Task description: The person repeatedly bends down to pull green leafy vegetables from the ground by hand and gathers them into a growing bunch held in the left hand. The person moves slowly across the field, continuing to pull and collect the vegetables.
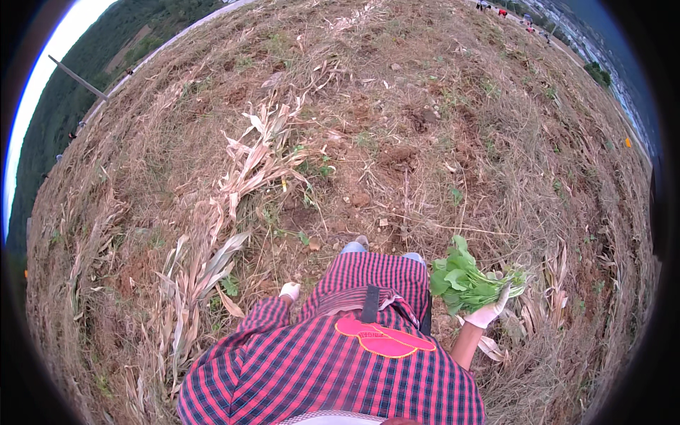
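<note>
My right hand [490, 313], in a pale glove, is closed around the stems of a bunch of leafy green plants [458, 277], out to the right of my body. The leaves point left and the cut or pulled stem ends point right. My left hand [290, 290], also in a pale glove, is beside my checked apron [345, 281] at the left, with its fingers curled; whether anything is in it cannot be told. A red checked garment with a pink patch [385, 337] covers my front, and the tips of my shoes [362, 241] show beyond it.
Dry corn stalks and husks [260, 154] lie in a row ahead and to the left. Soil clods, small stones [383, 222] and dry grass cover the sloping field. A pole [78, 78] stands far left. Several people [502, 13] are far off at the field's upper right edge.
</note>
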Available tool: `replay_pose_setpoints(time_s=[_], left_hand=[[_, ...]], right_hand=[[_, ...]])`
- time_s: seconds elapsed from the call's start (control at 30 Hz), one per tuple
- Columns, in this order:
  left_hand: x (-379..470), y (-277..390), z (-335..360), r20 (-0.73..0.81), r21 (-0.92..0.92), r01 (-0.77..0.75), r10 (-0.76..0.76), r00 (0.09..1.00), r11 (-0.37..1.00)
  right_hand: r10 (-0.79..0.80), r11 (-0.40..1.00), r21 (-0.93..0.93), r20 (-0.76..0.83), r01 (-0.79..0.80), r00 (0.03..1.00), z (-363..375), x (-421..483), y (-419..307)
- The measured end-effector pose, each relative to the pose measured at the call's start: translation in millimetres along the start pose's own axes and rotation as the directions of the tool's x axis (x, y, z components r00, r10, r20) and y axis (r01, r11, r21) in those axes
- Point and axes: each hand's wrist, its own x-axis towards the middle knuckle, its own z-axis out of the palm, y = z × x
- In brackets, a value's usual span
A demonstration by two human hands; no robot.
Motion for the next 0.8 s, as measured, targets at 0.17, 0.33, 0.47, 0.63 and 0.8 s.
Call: replay_pose_setpoints(time_s=[0.17,0.33,0.47,0.63,0.8], left_hand=[[-12.3,138.3,-15.4,0.155,-0.077,-0.254,0.263,0.952,0.964],[-65.2,362.3,-28.9,0.128,-0.144,-0.626,0.642,0.756,0.766],[-142.0,474.2,-10.3,0.230,-0.230,-0.849,0.874,0.428,0.476],[-196.8,532.8,47.4,0.423,-0.026,-0.965,0.877,0.227,0.262],[-179.3,520.9,86.2,0.436,0.084,-0.961,0.857,0.275,0.265]], right_hand=[[0.039,0.998,0.034,0.238,-0.049,0.970,83.4,18.7,42.8],[0.258,0.963,-0.119,0.164,-0.241,0.952,142.9,50.6,94.8],[0.308,0.945,-0.162,0.133,-0.286,0.942,148.8,57.9,136.7],[0.365,0.905,-0.207,-0.074,-0.372,0.928,142.2,54.0,155.8],[0.328,0.870,-0.339,-0.146,-0.359,0.933,127.0,45.7,164.7]])
